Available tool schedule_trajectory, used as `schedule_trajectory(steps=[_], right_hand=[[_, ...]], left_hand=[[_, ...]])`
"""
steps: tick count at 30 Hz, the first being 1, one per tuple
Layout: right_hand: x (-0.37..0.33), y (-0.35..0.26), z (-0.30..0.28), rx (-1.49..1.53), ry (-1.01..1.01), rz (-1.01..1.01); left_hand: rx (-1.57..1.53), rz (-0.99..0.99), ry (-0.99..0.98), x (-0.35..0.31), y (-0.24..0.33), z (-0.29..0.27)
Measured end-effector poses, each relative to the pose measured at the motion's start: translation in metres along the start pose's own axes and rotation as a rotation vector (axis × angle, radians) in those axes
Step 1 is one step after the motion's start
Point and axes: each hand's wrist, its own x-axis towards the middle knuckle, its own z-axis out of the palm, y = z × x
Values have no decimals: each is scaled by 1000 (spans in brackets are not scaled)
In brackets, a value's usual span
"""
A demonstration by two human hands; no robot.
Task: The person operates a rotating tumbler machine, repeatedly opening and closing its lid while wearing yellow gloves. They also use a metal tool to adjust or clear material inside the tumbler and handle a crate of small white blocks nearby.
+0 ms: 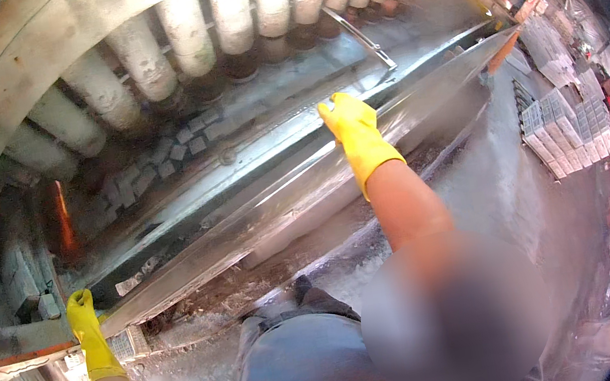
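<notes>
Rollers (231,15) line the far side; metal bar (361,38) sticks out beyond your right hand (341,117). Small blocks (189,138) lie on the bed. Long panel (276,209) runs between your right and left hand (81,310). Both curled narrow; can't tell if gripping. Block stacks (567,131) right, on floor (511,182).

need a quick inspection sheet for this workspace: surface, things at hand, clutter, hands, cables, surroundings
surface: pale metal ledge, running diagonally across the view
things at hand: long metal panel along the ledge's near side
clutter: small blocks behind the ledge; a few lumps near its left end
hands: both in yellow gloves; left hand by the panel's left end, right hand farther right, by the ledge; grip unclear on both
cables: nothing seen
surroundings: row of cylinders beyond; pale stack at right
</notes>
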Motion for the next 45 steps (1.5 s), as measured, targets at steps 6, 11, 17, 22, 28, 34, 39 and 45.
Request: schedule_trajectory(steps=[6, 11, 17, 22, 28, 34, 39, 45], right_hand=[[-6, -6, -6, 23, -56, 38], [-13, -12, -8, 44, 5, 32], [-10, -6, -1, 38, 61, 29], [-9, -6, 0, 1, 57, 22], [-23, -18, -15, 185, -45, 105], [-13, -8, -5, 122, -12, 76], [-9, 0, 0, 49, 10, 108], [-13, -3, -5, -41, 32, 88]], left_hand=[[23, -37, 35, 3, -1, 3], [34, 40, 145, 11, -23, 8], [28, -151, 55, -6, 32, -4], [166, -100, 108, 3, 3, 4], [190, -93, 115, 5, -3, 2], [74, -206, 101, -3, 19, 1], [-48, -286, 102, -10, 52, 11], [22, -301, 88, -22, 83, -3]])
